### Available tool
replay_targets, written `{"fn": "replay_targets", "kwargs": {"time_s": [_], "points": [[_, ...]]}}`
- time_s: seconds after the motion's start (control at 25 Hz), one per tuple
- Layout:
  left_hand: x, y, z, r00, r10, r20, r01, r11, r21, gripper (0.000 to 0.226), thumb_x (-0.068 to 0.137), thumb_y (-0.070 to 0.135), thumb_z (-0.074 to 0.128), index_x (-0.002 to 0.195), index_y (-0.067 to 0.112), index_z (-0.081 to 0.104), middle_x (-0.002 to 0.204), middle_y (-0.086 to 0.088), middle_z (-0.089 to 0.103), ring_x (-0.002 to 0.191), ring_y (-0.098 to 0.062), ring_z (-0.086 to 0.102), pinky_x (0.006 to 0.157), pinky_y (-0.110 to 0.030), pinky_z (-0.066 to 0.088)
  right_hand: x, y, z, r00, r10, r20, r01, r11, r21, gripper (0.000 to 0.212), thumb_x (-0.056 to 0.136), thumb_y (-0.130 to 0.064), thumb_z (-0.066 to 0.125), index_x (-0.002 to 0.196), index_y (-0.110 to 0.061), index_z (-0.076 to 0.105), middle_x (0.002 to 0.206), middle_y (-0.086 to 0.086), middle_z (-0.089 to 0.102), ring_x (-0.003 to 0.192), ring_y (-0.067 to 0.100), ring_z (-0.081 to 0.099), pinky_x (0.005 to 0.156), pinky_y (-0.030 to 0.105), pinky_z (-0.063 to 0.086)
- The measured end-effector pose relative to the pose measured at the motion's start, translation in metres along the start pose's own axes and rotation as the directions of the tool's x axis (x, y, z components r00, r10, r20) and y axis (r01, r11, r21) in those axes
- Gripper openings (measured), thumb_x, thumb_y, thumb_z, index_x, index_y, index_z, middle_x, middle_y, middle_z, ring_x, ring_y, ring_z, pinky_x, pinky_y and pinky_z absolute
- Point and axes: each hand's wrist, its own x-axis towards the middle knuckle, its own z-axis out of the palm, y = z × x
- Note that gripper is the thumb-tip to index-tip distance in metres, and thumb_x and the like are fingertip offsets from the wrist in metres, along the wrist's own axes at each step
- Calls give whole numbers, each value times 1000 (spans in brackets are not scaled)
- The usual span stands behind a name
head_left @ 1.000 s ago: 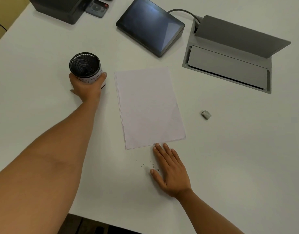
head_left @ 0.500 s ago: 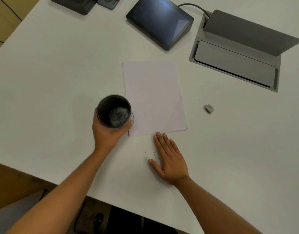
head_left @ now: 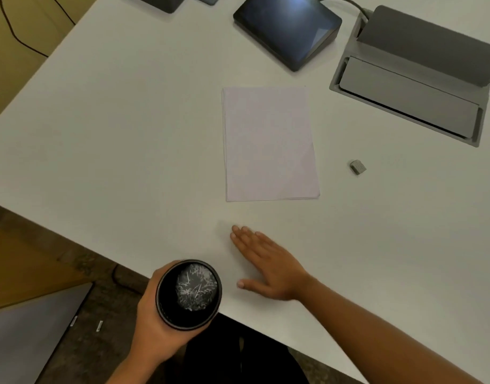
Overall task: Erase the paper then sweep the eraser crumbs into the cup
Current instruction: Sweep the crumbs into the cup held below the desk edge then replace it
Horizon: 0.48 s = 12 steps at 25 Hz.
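A blank white sheet of paper point(head_left: 270, 144) lies flat in the middle of the white table point(head_left: 127, 120). My left hand point(head_left: 152, 325) grips a black mesh cup point(head_left: 189, 294) from below, holding it upright just past the table's near edge; pale scraps show at its bottom. My right hand point(head_left: 266, 261) lies flat on the table with fingers together, below the paper and to the right of the cup. A small grey eraser point(head_left: 357, 167) rests on the table to the right of the paper. I cannot make out crumbs on the table.
A dark tablet point(head_left: 288, 29) with a cable stands behind the paper. An open grey cable box point(head_left: 409, 87) is set into the table at the back right. Dark devices point(head_left: 166, 1) sit at the far edge. Floor and a grey panel point(head_left: 30, 333) lie below the near edge.
My left hand lifted the cup from the table's left side, carried it past the paper, and now holds it at the near edge. My right hand slid toward the near edge.
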Motion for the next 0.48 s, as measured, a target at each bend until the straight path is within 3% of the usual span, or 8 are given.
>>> {"fn": "replay_targets", "kwargs": {"time_s": [0.12, 0.2, 0.28, 0.4, 0.48], "points": [[-26, -14, -5, 997, 13, 73, -13, 1000, 0, 100, 47, 20, 102, 135, 14, 55, 135, 2, 62, 129, -21, 58, 109, -29, 45, 14, 25, -19, 979, 154, -131, -155, 988, 4, 83, 98, -55, 40, 156, -12, -2, 164, 2, -9, 150, 13, -11, 123, 31, -1], [-42, -18, -2, 994, 1, 105, -1, 1000, 0, 101, 48, 18, 104, 137, 20, 56, 136, 1, 62, 130, -23, 58, 110, -34, 45, 20, 34, -17, 981, 161, -107, -173, 978, -114, 86, 98, -61, 35, 156, -11, -5, 164, 4, -11, 150, 14, -13, 123, 37, 5], [-56, -17, 2, 990, -25, 138, 27, 1000, -15, 100, 50, 17, 103, 137, 28, 56, 137, 3, 62, 130, -21, 58, 110, -33, 45, 22, 25, -2, 1000, 21, -7, -22, 978, -209, 93, 94, -67, 37, 156, -9, -2, 164, 7, -8, 151, 17, -11, 122, 41, 9], [-74, -20, 7, 986, -66, 151, 69, 998, -11, 100, 48, 22, 104, 136, 33, 57, 137, 4, 62, 130, -17, 58, 110, -32, 45, 17, 6, 16, 966, -221, 134, 242, 954, -178, 93, 93, -65, 42, 156, -6, 5, 164, 9, 0, 152, 19, -4, 123, 37, 4], [-85, -24, 7, 982, -119, 146, 127, 991, -47, 99, 48, 30, 104, 135, 34, 57, 138, 3, 61, 131, -17, 58, 110, -39, 45, 16, 9, 12, 960, -273, 63, 279, 954, -110, 83, 96, -58, 41, 156, -6, 13, 164, 8, 8, 152, 17, 4, 123, 34, 7]]}}
